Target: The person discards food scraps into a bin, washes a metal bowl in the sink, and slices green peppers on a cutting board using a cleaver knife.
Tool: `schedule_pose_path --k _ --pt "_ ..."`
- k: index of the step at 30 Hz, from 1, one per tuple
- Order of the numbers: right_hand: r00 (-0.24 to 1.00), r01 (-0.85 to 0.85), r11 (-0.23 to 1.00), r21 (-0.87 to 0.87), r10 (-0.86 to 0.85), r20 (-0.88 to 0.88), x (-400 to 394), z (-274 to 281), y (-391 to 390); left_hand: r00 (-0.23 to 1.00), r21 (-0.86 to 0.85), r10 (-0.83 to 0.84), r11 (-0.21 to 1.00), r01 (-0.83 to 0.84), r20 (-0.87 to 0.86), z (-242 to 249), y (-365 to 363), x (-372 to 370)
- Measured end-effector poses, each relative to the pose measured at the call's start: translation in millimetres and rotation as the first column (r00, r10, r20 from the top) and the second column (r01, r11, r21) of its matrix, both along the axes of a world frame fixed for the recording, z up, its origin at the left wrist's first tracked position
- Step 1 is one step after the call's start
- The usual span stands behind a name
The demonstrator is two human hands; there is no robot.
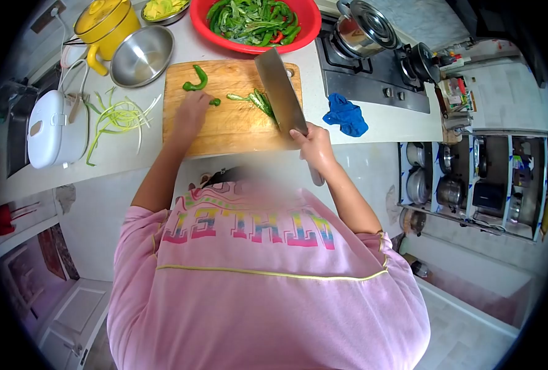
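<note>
My right hand (316, 148) is wrapped round the handle of a cleaver (281, 89), whose broad blade slants up over the right side of the wooden cutting board (237, 139). Sliced green pepper strips (261, 102) lie on the board just left of the blade. My left hand (191, 114) is over the board's left side, blurred, its fingers hard to make out. Just beyond it lies a curved green pepper (197, 79), and a small green pepper piece (214, 102) sits right by its fingertips.
Behind the board stands a red basin (316, 24) of green peppers, with a steel bowl (141, 57) and yellow pot (115, 28) to its left. Green-white strips (118, 120) and a white appliance (57, 129) are at left. A blue cloth (345, 115) lies by the gas stove (372, 83).
</note>
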State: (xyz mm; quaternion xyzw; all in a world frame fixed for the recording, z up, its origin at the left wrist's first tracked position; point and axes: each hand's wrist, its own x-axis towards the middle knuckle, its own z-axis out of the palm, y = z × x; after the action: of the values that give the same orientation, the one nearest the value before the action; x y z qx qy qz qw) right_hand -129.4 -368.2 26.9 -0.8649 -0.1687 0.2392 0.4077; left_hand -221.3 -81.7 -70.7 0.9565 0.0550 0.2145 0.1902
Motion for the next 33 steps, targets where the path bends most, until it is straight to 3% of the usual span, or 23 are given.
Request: schedule_pose_path --k 1,4,9,15,24,28,33 --pt "1.0 -0.013 1.0 -0.015 0.013 -0.014 -1 -1 0 0.999 -0.022 -0.031 0.999 0.03 -0.039 0 -4 -3" --pt "0.998 -0.057 0.997 -0.052 0.054 -0.043 -5 -4 5 0.955 0.025 -0.255 0.967 0.254 0.155 7 -29 -17" --pt "0.976 -0.209 0.969 -0.129 0.215 0.035 -11 -5 18 0.943 0.083 -0.269 0.963 0.258 0.196 4 -51 -17" --pt "0.859 -0.413 0.835 -0.364 0.49 0.15 -4 -5 34 0.926 0.159 -0.295 0.952 0.263 0.237 -3 -49 -21" --pt "0.708 -0.541 0.663 -0.517 0.691 0.146 -3 -5 66 0.949 0.121 -0.25 0.966 0.23 0.192 -11 -49 -22" --pt "0.672 -0.535 0.69 -0.488 0.697 0.25 -9 -29 92 0.949 0.111 -0.288 0.955 0.275 0.128 -11 -46 -25" --pt "0.76 -0.429 0.816 -0.388 0.558 0.333 -7 -18 81 0.947 0.018 -0.286 0.958 0.287 0.148 -10 -44 -27"
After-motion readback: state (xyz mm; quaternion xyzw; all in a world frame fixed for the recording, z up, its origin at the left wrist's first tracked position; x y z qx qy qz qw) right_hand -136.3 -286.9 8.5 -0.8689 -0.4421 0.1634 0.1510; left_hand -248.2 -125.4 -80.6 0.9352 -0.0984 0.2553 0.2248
